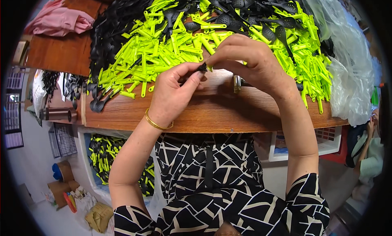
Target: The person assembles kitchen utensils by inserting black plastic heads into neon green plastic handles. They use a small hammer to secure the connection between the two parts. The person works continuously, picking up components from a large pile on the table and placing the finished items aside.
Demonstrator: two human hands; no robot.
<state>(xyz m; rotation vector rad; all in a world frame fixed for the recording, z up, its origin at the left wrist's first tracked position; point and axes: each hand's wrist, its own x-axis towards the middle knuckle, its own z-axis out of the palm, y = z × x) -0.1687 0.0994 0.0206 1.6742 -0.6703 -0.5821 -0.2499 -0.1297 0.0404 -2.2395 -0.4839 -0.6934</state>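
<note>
My left hand is closed in a pinch on a small black piece, whose full shape the fingers hide. Against it are the fingertips of my right hand, pinched around a lime-green piece that shows only as a small tip. Both hands are raised over the near part of the wooden table. Just beyond them spreads a heap of lime-green handles. Black slotted spoons and other black utensil heads are piled behind and among the handles.
A shiny metal-ended tool lies partly behind my right wrist. Clear plastic sheeting drapes the right side. Pink cloth lies far left. Below the table, a bin holds green-and-black pieces; a white crate stands right. Another person is at far right.
</note>
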